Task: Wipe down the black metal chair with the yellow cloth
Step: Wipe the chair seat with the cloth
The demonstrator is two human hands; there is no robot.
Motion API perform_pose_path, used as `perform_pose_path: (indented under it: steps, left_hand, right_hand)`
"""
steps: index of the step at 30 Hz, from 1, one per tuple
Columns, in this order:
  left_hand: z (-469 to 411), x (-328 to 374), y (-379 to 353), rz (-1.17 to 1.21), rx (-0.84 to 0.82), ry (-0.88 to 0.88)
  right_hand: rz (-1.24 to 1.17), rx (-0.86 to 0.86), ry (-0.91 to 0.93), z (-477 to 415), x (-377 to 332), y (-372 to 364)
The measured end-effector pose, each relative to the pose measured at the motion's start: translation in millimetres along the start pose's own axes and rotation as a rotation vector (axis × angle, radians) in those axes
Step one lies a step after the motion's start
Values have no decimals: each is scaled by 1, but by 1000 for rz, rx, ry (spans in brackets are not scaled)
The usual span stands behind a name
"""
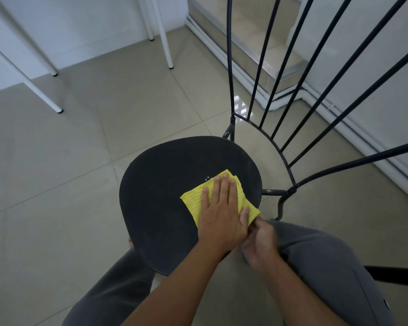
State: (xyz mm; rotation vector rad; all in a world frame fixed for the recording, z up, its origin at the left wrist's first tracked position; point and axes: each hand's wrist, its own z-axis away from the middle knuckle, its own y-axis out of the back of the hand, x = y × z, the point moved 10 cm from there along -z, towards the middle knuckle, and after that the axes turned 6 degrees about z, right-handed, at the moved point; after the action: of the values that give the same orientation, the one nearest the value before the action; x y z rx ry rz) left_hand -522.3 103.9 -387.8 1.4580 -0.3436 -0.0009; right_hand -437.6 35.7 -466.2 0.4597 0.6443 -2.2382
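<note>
Left hand [222, 215], grip released, presses the yellow cloth [192, 203] flat on the black chair [156, 196] seat at 3 o'clock. Right hand [260, 241] curls at the seat's edge; I cannot tell its grip.

One black chair [163, 196], one yellow cloth [196, 201], a left hand [222, 220], a right hand [259, 243], four white table legs [161, 31].

beige tiled floor [85, 147], white table legs [45, 95].

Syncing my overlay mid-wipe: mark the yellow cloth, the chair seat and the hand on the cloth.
yellow cloth [192, 202], head view, bare ribbed part left of the fingers.
chair seat [156, 184], head view, bare black surface left of the cloth.
left hand [222, 215], head view, back of the hand.
</note>
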Motion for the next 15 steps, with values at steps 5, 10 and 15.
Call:
perform_pose_path:
  steps: [5, 10, 15]
  left_hand:
    - [-17, -5, 1, 21, 12, 37]
    - [-28, -17, 5, 58, 39, 90]
    - [-35, -31, 10, 117, 19, 123]
  right_hand:
    - [350, 149, 136, 2, -29, 10]
    - [864, 342, 377, 21, -81, 20]
    - [1335, 383, 873, 64, -138, -28]
